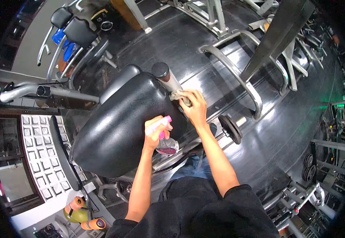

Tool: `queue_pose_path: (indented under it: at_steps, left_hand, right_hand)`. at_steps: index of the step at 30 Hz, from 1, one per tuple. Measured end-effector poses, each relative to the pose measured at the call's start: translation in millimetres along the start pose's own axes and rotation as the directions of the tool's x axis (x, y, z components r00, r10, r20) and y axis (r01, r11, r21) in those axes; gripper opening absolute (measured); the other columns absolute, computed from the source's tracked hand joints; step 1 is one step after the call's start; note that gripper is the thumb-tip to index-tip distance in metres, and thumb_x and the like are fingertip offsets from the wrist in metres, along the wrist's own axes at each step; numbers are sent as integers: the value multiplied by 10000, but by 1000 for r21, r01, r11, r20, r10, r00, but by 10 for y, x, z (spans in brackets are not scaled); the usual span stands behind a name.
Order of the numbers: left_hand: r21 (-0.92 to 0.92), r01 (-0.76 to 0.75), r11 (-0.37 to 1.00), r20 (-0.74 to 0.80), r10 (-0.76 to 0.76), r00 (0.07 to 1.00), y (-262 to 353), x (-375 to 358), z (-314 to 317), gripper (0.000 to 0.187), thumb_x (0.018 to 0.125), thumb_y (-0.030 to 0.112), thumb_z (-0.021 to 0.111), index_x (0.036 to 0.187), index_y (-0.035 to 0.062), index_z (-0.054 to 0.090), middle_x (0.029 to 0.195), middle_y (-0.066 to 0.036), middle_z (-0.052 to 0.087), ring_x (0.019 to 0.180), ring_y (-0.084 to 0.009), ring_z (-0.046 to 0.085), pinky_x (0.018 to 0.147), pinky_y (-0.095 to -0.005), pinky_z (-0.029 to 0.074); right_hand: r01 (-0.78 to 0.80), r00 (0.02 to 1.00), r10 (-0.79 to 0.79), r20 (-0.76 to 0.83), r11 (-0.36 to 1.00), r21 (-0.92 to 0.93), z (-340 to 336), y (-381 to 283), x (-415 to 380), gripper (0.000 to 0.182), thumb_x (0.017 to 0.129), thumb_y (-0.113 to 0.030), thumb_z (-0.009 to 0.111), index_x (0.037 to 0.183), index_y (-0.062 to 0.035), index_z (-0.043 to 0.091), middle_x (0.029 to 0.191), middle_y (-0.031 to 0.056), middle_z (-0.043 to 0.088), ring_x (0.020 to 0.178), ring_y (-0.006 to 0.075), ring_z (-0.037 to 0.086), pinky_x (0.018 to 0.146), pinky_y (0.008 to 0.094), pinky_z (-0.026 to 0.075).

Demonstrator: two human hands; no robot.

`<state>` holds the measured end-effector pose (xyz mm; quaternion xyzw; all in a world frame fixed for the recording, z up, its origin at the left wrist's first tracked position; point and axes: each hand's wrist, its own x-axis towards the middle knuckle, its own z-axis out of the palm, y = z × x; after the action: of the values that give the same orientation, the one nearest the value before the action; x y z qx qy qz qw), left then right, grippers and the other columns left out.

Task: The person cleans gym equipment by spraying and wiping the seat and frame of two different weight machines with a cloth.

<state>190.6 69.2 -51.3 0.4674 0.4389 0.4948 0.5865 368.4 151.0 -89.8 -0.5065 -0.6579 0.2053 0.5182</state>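
My left hand (155, 133) is wrapped round the neck of a spray bottle (167, 147) with a pink and white trigger head and a little reddish liquid low in its clear body. The bottle is just in front of a long black padded bench (118, 119). Crumpled in my right hand (194, 107) is a pale cloth (176, 95). It touches or lies very close to a silver metal tube (173, 84) with a black end cap, beside the pad's right end. My fingers partly hide the cloth.
A weight plate (230, 129) on a bar sits right of my right forearm. Silver machine frames (236, 75) stand on the black floor beyond. At the far left are a padded seat machine (79, 31) and a silver handle bar (21, 93). Orange foam rollers (93, 224) lie lower left.
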Motion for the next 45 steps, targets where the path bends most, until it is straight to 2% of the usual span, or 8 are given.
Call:
queue_pose_path:
  at_steps: [11,19,23,25,31,36,39,45]
  left_hand:
    - [16,-5,1000,11,5,1000,13,38,6,311,949,212,581,776,-43,629,720,-112,636,482,-149,585,449,-269,440]
    - [-2,-17,1000,-31,17,999,5,51,86,270,950,185,602,802,-35,648,724,-97,646,475,-131,571,449,-263,447]
    - [138,-8,990,-108,23,994,39,9,246,252,917,181,605,774,-24,644,710,-87,649,487,-127,575,450,-260,440]
    - [388,-5,921,-121,57,991,52,-57,373,212,873,157,629,754,-17,651,680,-60,632,489,-102,560,447,-252,421]
    - [396,88,914,-288,32,957,-369,-573,790,300,861,184,694,690,-31,573,606,-108,493,539,-155,474,518,-335,358]
    - [294,205,934,-500,-32,866,-1054,-831,1004,287,879,175,681,677,-4,584,596,-87,537,493,-148,521,487,-331,391]
    - [266,193,944,-536,-22,844,-1260,-820,1021,278,900,186,668,694,15,596,591,-53,554,458,-119,547,435,-309,404]
    - [289,193,938,-539,-8,842,-1555,-682,896,227,901,170,611,820,-28,689,655,-50,627,444,-100,535,413,-269,409]
  right_hand:
    - [-182,963,231,135,936,-302,-309,361,-1012,322,709,-134,796,1020,-199,742,1007,18,633,945,255,626,802,381,526]
    - [-515,851,516,-100,856,40,-489,49,-1054,238,825,-163,751,1028,-46,703,987,111,670,943,264,652,866,351,485]
    - [-666,731,681,-46,727,169,-723,229,-1524,275,877,-221,729,1079,-41,676,1070,102,686,1040,206,619,937,334,452]
    - [-732,668,744,-23,662,161,-866,274,-1759,283,886,-221,720,1095,-38,665,1077,87,676,1039,187,600,942,323,444]
    - [-820,501,863,68,449,354,-1191,258,-2227,262,899,-176,696,1129,-60,651,1105,47,651,1033,167,580,928,312,443]
    - [-843,450,885,117,378,383,-1176,367,-2519,200,917,-156,669,1091,-59,646,1018,20,645,908,112,577,798,274,466]
    - [-867,391,899,199,288,406,-1178,378,-2659,328,894,-205,734,1163,-46,636,1112,42,644,1032,149,576,917,297,451]
    - [-858,342,909,239,199,473,-1164,466,-2965,302,916,-155,696,1183,-30,636,1100,35,650,1011,128,586,905,279,459]
